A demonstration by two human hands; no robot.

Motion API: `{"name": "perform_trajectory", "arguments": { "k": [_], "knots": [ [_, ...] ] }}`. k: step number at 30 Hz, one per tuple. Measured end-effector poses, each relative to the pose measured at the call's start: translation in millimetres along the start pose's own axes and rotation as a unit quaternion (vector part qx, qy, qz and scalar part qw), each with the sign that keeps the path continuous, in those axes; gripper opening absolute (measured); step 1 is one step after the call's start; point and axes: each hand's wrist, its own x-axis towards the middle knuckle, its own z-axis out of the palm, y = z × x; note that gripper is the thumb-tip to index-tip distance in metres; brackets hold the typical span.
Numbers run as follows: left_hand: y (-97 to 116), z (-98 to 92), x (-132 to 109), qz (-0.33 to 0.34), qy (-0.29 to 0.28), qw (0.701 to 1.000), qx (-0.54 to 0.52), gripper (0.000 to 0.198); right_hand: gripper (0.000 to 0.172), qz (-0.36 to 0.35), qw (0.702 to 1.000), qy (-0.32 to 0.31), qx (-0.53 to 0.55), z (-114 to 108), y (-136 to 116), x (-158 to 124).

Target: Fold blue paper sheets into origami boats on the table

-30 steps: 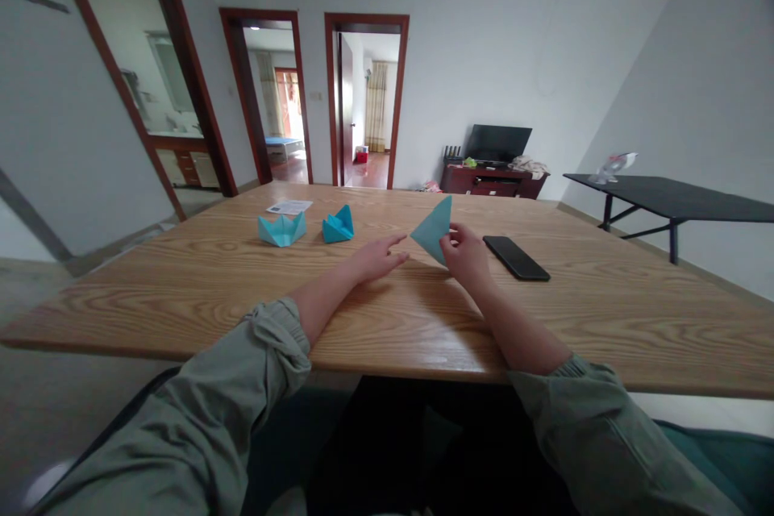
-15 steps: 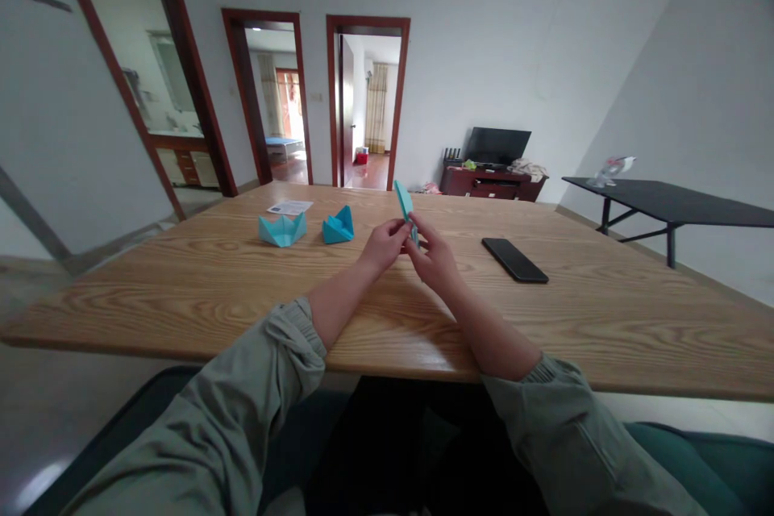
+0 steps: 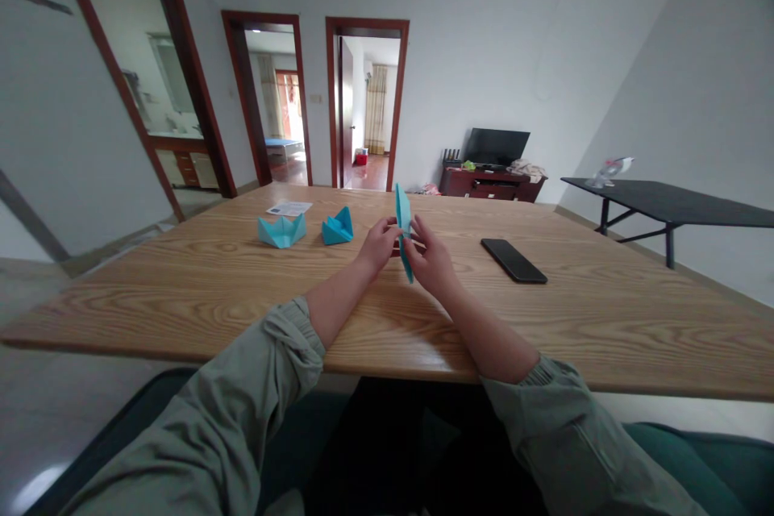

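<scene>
A folded piece of light blue paper (image 3: 403,205) stands nearly on edge between my hands, above the middle of the table. My left hand (image 3: 382,243) pinches it from the left side. On the other side, my right hand (image 3: 430,251) presses its thumb and fingers against the paper. Left of my hands, a darker blue folded paper boat (image 3: 337,227) rests on the wood, with a pale blue paper boat (image 3: 281,231) beyond it to the left. Some of my left fingertips are hidden behind the paper.
The wooden table (image 3: 230,298) spreads out under my forearms. A black phone (image 3: 513,261) lies right of my hands. Behind the boats is a printed card (image 3: 289,209). Farther off stand a black table (image 3: 671,201) and a television (image 3: 497,147) on a cabinet.
My fingers have moved apart on the folded paper, and more of it shows below them. The paper now stands more upright. Both boats and the phone stay in place.
</scene>
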Motion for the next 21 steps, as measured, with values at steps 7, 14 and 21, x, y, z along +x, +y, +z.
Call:
{"name": "perform_trajectory", "arguments": {
  "k": [7,14,21],
  "knots": [
    [-3.4,-0.5,3.7,0.000,0.013,0.999,-0.043,0.032,0.076,-0.026,1.000,0.009,-0.014,1.3,5.3,2.1],
    [-11.5,0.3,6.8,0.027,0.018,0.997,-0.070,0.037,0.081,-0.044,0.998,0.009,-0.039,2.0,8.0,1.4],
    [-16.5,-0.6,5.7,0.145,0.047,0.967,0.207,0.031,0.069,-0.088,0.990,-0.013,-0.114,0.7,9.1,-0.9]
  ]
}}
